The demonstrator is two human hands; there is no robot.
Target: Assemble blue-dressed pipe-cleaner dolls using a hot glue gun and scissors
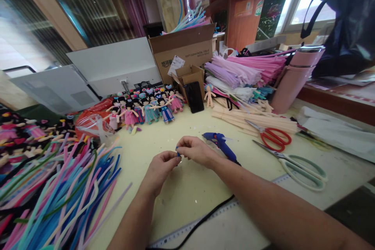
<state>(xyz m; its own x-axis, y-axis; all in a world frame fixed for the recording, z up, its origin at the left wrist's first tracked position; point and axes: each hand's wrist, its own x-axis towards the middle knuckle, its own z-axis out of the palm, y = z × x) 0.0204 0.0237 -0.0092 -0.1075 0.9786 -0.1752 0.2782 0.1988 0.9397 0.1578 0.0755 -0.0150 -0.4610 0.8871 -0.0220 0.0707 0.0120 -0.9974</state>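
Observation:
Over the middle of the table, my left hand (161,168) and my right hand (197,150) meet at the fingertips. Both are closed in a pinch on a small blue piece (178,154), mostly hidden by the fingers; it may be a bit of pipe cleaner. Just beyond my right wrist lies a blue hot glue gun (224,146), its nozzle pointing left. Farther back stand several small dolls (150,109) in colourful dresses. A bare doll body (209,95) with a light blue top leans by a dark phone (194,97).
Loose coloured pipe cleaners (76,187) cover the left side. At right lie red-handled scissors (275,138), pale green scissors (304,168) and beige pipe cleaners (252,119). A pink flask (299,78) and cardboard box (187,49) stand behind. A black cord (205,218) crosses a ruler (181,234) in front.

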